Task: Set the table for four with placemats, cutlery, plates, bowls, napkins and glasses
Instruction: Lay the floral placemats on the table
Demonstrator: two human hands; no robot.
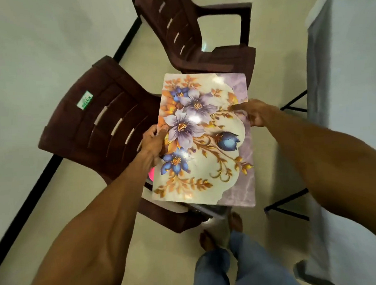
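1. The person stands on a pale floor (177, 261) and looks down at two hands that hold one placemat (204, 141) in the air, above a brown plastic chair (91, 129).
2. The placemat is glossy, with purple and blue flowers, orange leaves and a marbled lilac border along its right side. It is held nearly flat, tilted a little, with the picture side up.
3. The left hand (153, 141) pinches the left edge of the placemat: the thumb lies on top beside a flower, and the other fingers are under the mat and hidden.
4. The right hand (253, 114) grips the right edge, fingers curled around the border; the hand is a little blurred.
5. Under the placemat, on the seat of the chair, a small pink thing (151, 174) and a grey edge show, but I cannot tell what they are.
6. A second brown chair (200, 40) stands farther away.
7. At the right is a table covered with a white cloth (342, 92), with black legs under it.
8. Bare feet and blue jeans (231, 267) are visible below.
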